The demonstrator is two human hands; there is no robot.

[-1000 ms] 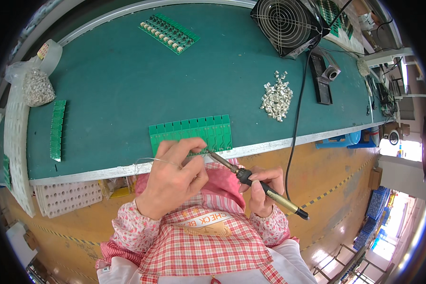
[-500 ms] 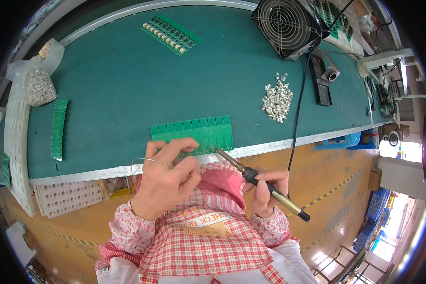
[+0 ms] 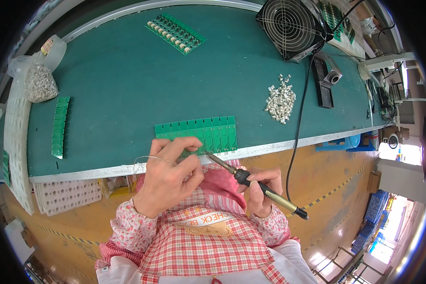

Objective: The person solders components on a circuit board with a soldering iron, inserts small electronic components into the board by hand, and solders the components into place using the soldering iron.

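The circuit board is green, the soldering iron black and gold, the apron red-checked

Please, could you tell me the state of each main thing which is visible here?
Left hand: curled, holding solder wire
Right hand: gripping soldering iron
Solder wire: bent in a curve
Soldering iron: slanted; heat cannot be told
Near circuit board: partly covered by left hand
Far circuit board: fitted with components
Small metal parts: loose, heaped
Clear bag: filled with small parts
Fan: spinning or stopped, unclear

Apron: 1 line of orange capitals on white band | Clear roll: yellowish label, print too small
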